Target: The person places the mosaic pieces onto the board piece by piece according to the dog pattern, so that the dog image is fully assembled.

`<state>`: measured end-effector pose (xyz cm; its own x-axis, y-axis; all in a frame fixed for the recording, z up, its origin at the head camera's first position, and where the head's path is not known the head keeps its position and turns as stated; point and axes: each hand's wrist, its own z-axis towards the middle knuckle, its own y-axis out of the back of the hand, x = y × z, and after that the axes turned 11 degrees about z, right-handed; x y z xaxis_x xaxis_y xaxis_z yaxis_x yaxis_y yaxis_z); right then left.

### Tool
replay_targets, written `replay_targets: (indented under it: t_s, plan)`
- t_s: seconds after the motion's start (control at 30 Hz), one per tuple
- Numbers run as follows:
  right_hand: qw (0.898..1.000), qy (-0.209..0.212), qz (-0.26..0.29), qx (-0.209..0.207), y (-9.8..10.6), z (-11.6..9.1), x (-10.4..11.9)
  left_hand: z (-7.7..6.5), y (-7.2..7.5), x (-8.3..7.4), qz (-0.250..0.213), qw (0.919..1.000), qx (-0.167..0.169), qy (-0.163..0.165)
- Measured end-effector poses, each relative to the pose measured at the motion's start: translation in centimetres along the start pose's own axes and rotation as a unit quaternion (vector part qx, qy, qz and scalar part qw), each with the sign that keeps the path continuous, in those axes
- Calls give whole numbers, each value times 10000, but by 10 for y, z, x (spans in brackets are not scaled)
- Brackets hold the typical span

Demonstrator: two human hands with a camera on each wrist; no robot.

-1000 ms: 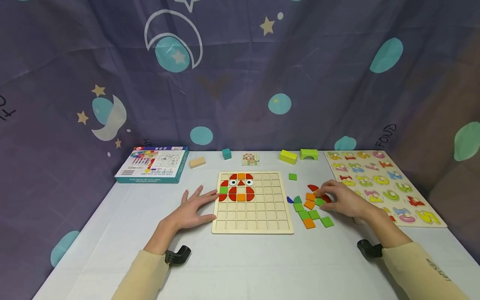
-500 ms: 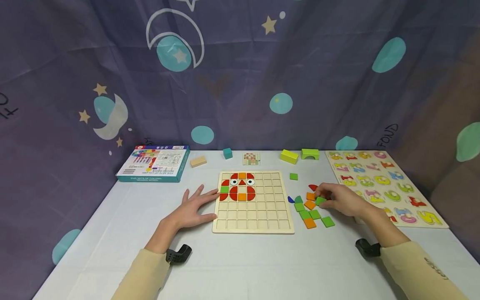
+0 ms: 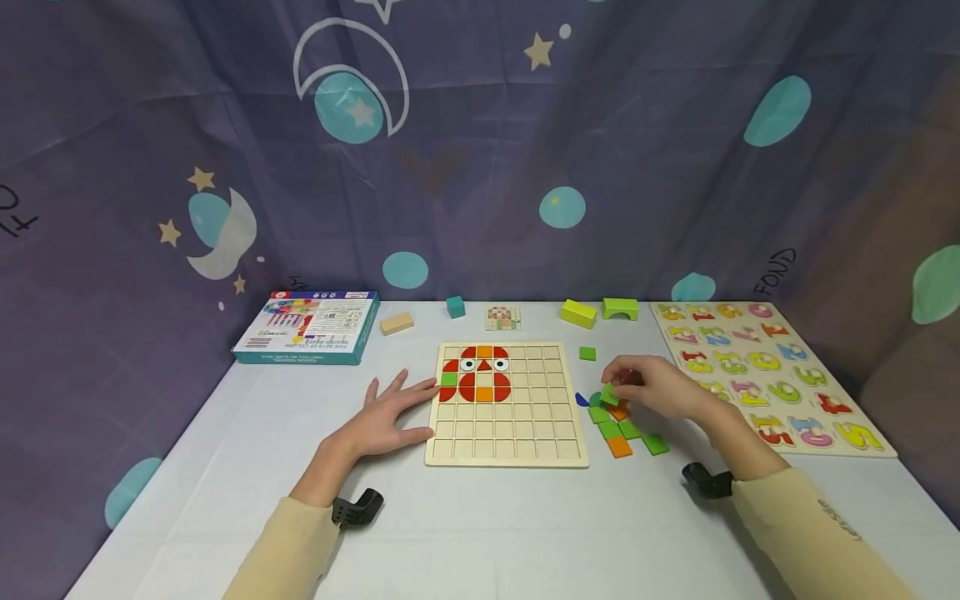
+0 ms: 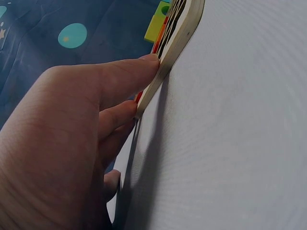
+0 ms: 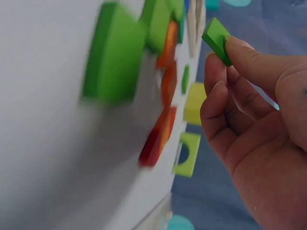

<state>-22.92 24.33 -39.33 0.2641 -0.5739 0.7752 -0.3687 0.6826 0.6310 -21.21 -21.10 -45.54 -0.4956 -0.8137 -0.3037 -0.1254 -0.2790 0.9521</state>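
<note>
My right hand (image 3: 656, 387) pinches a green square tile (image 5: 218, 40) between thumb and fingers, lifted above the loose tiles. Under and beside it lie several green tiles (image 3: 656, 444), orange tiles (image 3: 619, 447) and a blue curved piece (image 3: 582, 400). Some red pieces are hidden behind this hand in the head view. My left hand (image 3: 381, 419), its fingers spread, touches the left edge of the wooden grid board (image 3: 528, 435). Red, orange and green pieces and two eye tiles (image 3: 501, 365) sit in the board's upper left cells.
Behind the board lies a small picture card (image 3: 503, 317), with a teal cube (image 3: 455, 307), a plain wooden block (image 3: 397, 323) and yellow-green blocks (image 3: 578, 313) nearby. A box (image 3: 307, 327) stands far left; a number puzzle board (image 3: 783, 392) lies on the right.
My right hand has picked the green tile up from the pile and moved left and slightly away with it. The left hand stays in place at the board's edge.
</note>
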Motion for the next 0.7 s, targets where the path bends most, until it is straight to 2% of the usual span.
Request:
replay_targets:
  t_s: [0.3,0.47,0.7]
  plan:
    - [9970,583,403,301,-33,28,23,0,0,-1,11,10000,26,89]
    - [9950,654,570,502,-50,40,40,0,0,-1,7,10000,29,92]
    - [9927,856,540,652,-75,61,55,1,-2,0,0,10000,4,76]
